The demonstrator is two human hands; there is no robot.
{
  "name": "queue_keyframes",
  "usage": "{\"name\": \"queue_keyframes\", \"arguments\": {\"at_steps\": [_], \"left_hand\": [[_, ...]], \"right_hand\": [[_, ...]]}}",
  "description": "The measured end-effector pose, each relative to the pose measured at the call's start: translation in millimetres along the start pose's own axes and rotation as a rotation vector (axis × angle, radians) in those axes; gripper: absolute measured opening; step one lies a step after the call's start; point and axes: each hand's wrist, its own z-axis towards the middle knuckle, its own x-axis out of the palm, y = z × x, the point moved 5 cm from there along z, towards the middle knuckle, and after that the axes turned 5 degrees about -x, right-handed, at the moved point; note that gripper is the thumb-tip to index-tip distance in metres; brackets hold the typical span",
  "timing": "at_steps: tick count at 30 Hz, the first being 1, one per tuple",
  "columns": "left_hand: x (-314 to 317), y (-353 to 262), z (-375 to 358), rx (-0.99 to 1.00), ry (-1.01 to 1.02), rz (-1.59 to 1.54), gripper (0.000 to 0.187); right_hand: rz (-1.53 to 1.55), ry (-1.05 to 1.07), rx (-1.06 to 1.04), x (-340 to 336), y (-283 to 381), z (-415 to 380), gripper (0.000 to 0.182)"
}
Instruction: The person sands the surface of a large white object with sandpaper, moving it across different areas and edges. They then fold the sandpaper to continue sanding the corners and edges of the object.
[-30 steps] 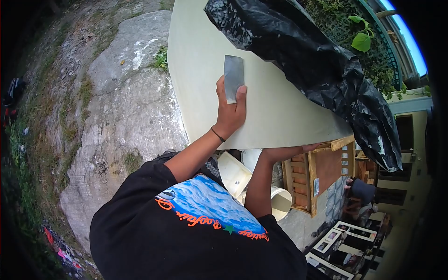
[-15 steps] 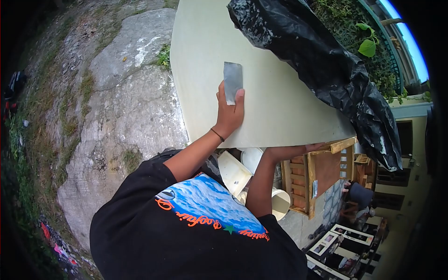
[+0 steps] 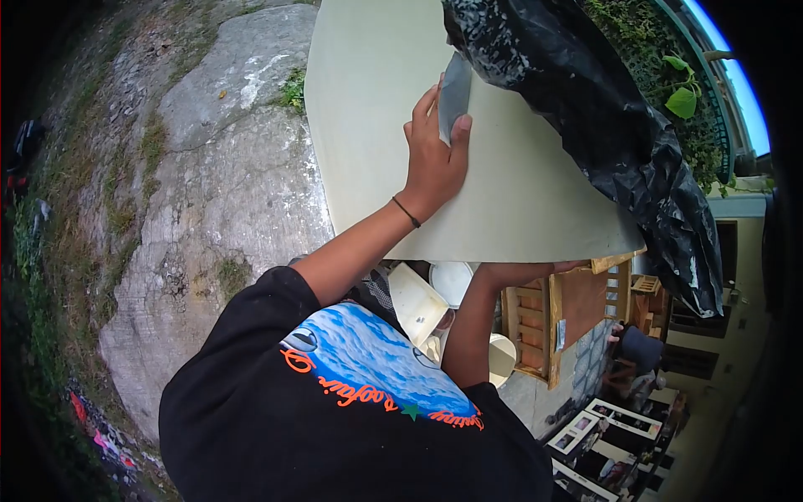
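My left hand (image 3: 437, 163) is closed on a thin grey piece of sandpaper (image 3: 454, 99), thumb on one side and fingers on the other. The sandpaper lies against a large, smooth, pale cream panel (image 3: 376, 134) and bends slightly, its far end beside the black plastic sheet (image 3: 544, 84). At the panel's near edge, my right hand (image 3: 527, 271) reaches underneath, close to the end of a wooden frame (image 3: 615, 258). The panel hides most of its fingers, so their grip does not show.
Below the panel stand a white rectangular container (image 3: 416, 303), a round white bucket (image 3: 452, 283) and a cream bucket (image 3: 502, 358). A slatted wooden piece (image 3: 529, 326) stands at right. Cracked concrete (image 3: 226, 184) spreads leftward; a person (image 3: 642, 347) is in the background.
My left hand has moved up and to the right across the panel with the sandpaper, which now tilts and bends. My right hand stays at the panel's near edge.
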Motion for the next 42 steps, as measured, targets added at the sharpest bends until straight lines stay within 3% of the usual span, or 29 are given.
{"name": "queue_keyframes", "arguments": {"at_steps": [2,6,8,9,11,12,14,15,17,18,20,21,23,24,26,29,31,33,34,36,37,38,40,42], "left_hand": [[-1.9,-12.0,-18.7,0.068,0.013,-0.013,0.055],[-4.6,-47.3,-84.9,0.279,0.110,-0.039,0.053],[-4.3,-42.1,-75.7,0.324,0.109,0.078,0.047],[-6.5,-41.0,-60.5,0.280,0.059,0.017,0.044],[-3.3,-24.4,-18.3,0.173,0.043,-0.022,0.041],[-1.7,-15.5,-2.1,0.138,0.084,0.068,0.044],[2.9,-7.5,-5.1,0.049,0.065,-0.032,0.043],[-0.5,-21.8,-14.5,0.180,0.046,-0.041,0.042],[-9.7,-57.3,-54.7,0.380,0.047,-0.038,0.041],[-7.7,-61.8,-69.5,0.452,0.135,0.031,0.042],[-4.7,-55.8,-69.2,0.528,0.155,0.177,0.042],[-5.6,-54.2,-56.6,0.483,0.117,0.108,0.039],[-8.0,-49.5,-18.7,0.383,0.076,-0.004,0.035],[-5.1,-38.1,-1.8,0.243,0.098,0.002,0.034],[-0.2,-26.0,14.3,0.156,0.187,0.001,0.035],[-6.6,-56.5,-35.2,0.339,0.054,-0.107,0.036],[-3.3,-59.3,-79.9,0.423,0.240,0.071,0.042],[-2.8,-45.4,-91.1,0.473,0.231,0.106,0.046],[-4.9,-40.3,-84.6,0.453,0.216,0.127,0.045],[-7.7,-14.1,-50.0,0.123,0.088,-0.118,0.043],[1.2,21.4,-36.4,-0.067,0.088,-0.103,0.046],[9.1,53.0,-21.9,-0.248,0.065,-0.198,0.050],[9.8,65.7,-12.9,-0.283,0.009,-0.258,0.052],[8.7,40.0,-35.5,-0.119,0.022,-0.212,0.051]], "right_hand": [[-0.277,0.009,-0.272,9.7,-11.2,-1.4,0.079],[-0.555,0.137,-0.288,13.7,-6.9,-6.1,0.080],[0.181,0.140,0.023,5.6,-7.7,-5.9,0.078],[0.169,0.148,0.026,3.9,-3.1,-2.5,0.078],[-1.266,0.494,-0.170,18.5,5.1,1.7,0.078],[-1.267,0.501,-0.162,20.7,-3.6,-2.0,0.078],[-0.548,0.031,-0.298,13.8,-6.1,-5.6,0.075],[-0.545,0.026,-0.296,11.0,-5.8,-4.2,0.075],[-0.024,0.216,-0.006,12.0,-12.5,-1.6,0.077],[-0.021,0.218,-0.010,8.5,-5.0,0.1,0.077],[0.696,0.110,0.226,2.6,-0.2,1.8,0.080],[0.689,0.110,0.225,6.2,-6.8,0.6,0.080],[-0.731,0.147,-0.301,14.8,-4.1,-0.8,0.081],[-0.734,0.145,-0.298,14.0,-0.6,0.0,0.081],[-0.044,-0.019,-0.128,0.2,4.4,1.5,0.078],[0.142,0.037,-0.032,5.5,-5.2,-0.9,0.079],[0.303,0.048,0.051,5.1,-6.2,-0.7,0.073],[0.606,0.079,0.231,11.0,-10.2,-2.1,0.061],[0.607,0.080,0.229,12.6,-9.9,-0.5,0.061],[-1.012,0.087,-0.345,7.8,9.0,1.3,0.062],[-1.012,0.092,-0.345,7.0,8.7,0.1,0.062],[-0.661,0.065,-0.232,3.7,6.9,0.6,0.066],[0.037,0.008,-0.004,1.6,-1.5,0.8,0.075],[0.106,-0.011,0.007,5.8,-6.8,-2.1,0.078]]}}
